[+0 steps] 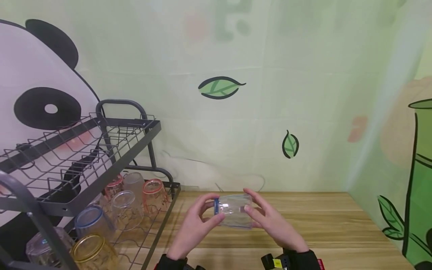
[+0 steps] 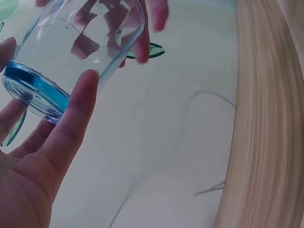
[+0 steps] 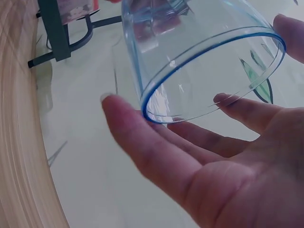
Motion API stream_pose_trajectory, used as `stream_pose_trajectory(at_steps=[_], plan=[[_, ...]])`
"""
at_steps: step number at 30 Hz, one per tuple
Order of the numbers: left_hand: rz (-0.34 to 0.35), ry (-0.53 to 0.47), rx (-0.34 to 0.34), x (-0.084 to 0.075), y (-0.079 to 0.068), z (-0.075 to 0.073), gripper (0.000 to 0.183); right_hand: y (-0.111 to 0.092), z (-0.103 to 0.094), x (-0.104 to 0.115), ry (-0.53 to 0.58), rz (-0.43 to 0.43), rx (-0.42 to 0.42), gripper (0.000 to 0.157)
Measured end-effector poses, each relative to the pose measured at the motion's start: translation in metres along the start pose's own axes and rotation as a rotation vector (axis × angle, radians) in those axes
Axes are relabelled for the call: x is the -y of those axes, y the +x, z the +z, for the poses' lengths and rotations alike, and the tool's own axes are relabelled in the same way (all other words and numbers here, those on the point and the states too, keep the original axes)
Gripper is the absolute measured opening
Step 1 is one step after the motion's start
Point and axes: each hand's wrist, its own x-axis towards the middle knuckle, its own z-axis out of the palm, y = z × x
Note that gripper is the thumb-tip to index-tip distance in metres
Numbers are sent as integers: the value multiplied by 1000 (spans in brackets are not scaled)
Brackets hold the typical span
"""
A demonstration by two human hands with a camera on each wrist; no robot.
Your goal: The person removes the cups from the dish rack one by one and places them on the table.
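Note:
A clear drinking glass (image 1: 234,210) with a blue-tinted base lies sideways in the air above the table, between both hands. My left hand (image 1: 197,224) holds its base end, thumb in front and fingers around the far side. In the left wrist view the thick blue base (image 2: 37,88) sits between the left thumb and fingers. At the other end my right hand (image 1: 275,223) holds the glass near its open mouth. The right wrist view shows the blue-edged rim (image 3: 209,47) facing the right palm, with the fingers spread around it.
On the left stands a dark two-tier wire rack (image 1: 114,165). Its lower shelf carries several upturned glasses, among them a yellow glass (image 1: 94,253), a blue glass (image 1: 92,223) and a red glass (image 1: 155,197). The wooden table (image 1: 320,225) meets a printed backdrop (image 1: 256,157) behind.

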Motion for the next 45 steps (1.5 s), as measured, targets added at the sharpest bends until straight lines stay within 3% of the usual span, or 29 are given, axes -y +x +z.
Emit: stream_pose_trajectory(at_steps=[6,20,35,45], plan=[[6,-39,28,2,0,2,52,-2,-2,1,50,-5,-5,57],[0,-40,60,3,0,1,54,0,-3,2,33,-27,-16,58],[-23,20,45,6,-3,-6,54,6,-4,8,-66,-21,-5,59],[-30,83,39,9,-7,-10,51,14,-5,16,-211,5,6,58]])
